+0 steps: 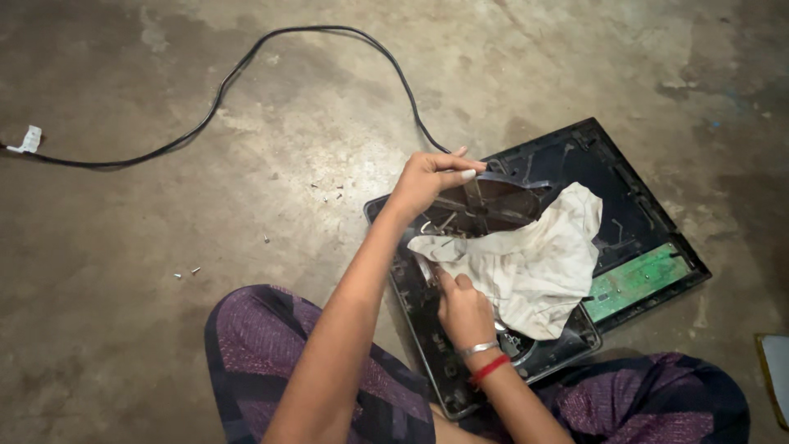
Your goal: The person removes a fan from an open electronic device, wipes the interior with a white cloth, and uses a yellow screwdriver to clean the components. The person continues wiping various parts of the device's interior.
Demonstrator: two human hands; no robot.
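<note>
I sit on a concrete floor with an opened black appliance housing [633, 205] in front of my knees. My left hand [427, 177] grips the rim of a round dark disc part [485, 205] and holds it tilted up over the housing. My right hand [464, 308], with a silver and a red bangle at the wrist, holds the near edge of a dirty white cloth [542, 255]. The cloth is draped over the disc's lower side and the middle of the housing. A green circuit board [637, 284] lies in the housing's right corner.
A black power cable [246, 62] loops across the floor from the housing to a white plug end [29, 140] at the left. Small loose screws [185, 272] lie on the floor to my left. A flat grey object [777, 370] shows at the right edge.
</note>
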